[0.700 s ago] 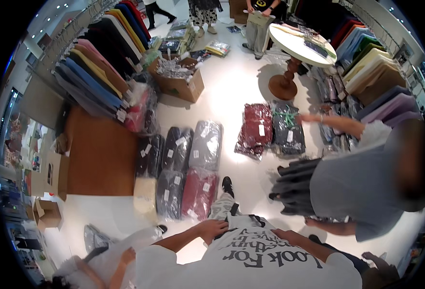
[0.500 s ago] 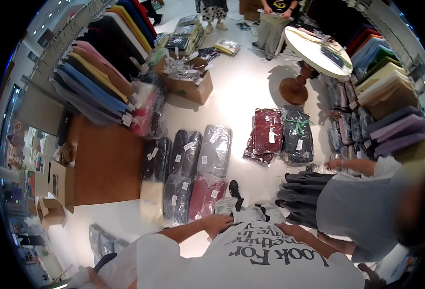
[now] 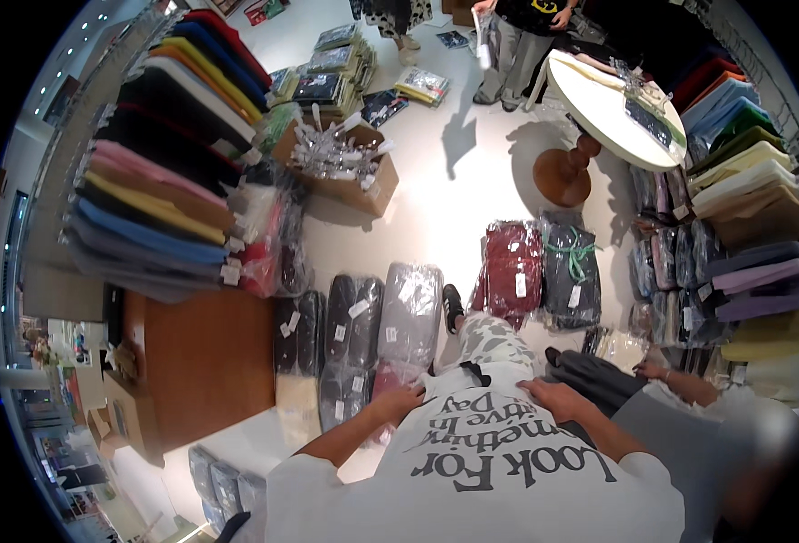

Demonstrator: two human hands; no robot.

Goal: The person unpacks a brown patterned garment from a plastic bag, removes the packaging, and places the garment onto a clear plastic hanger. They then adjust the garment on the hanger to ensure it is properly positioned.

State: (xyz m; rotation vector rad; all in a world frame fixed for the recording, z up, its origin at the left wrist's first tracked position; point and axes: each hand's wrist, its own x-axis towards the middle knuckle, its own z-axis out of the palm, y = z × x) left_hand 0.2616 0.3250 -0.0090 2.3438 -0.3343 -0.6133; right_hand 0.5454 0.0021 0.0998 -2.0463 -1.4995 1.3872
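My left hand (image 3: 403, 400) is closed at the left side of the hem of my white T-shirt (image 3: 499, 430), which has dark lettering. On the other side of the hem, my right hand (image 3: 549, 396) is closed on the cloth too; some fingertips are hidden. The shirt front spreads between them. Below the hem show patterned trousers (image 3: 494, 339) and one dark shoe (image 3: 454, 308) on the floor. Bagged folded garments lie near my left hand: a dark red one (image 3: 392, 378), a grey one (image 3: 410, 308) and several dark ones (image 3: 352, 312).
A co-worker's hand (image 3: 657, 371) touches a pale bagged packet (image 3: 615, 348) at my right. Ahead lie dark red (image 3: 512, 267) and dark (image 3: 570, 281) garment bundles. A hanger-filled carton (image 3: 377, 185), a round table (image 3: 589, 100), a brown wooden surface (image 3: 205, 362) and clothes racks (image 3: 160, 163) stand around.
My view has shifted. Both hands and the shirt hem have moved up in the picture, with my right hand moving most. The co-worker at right has bent lower.
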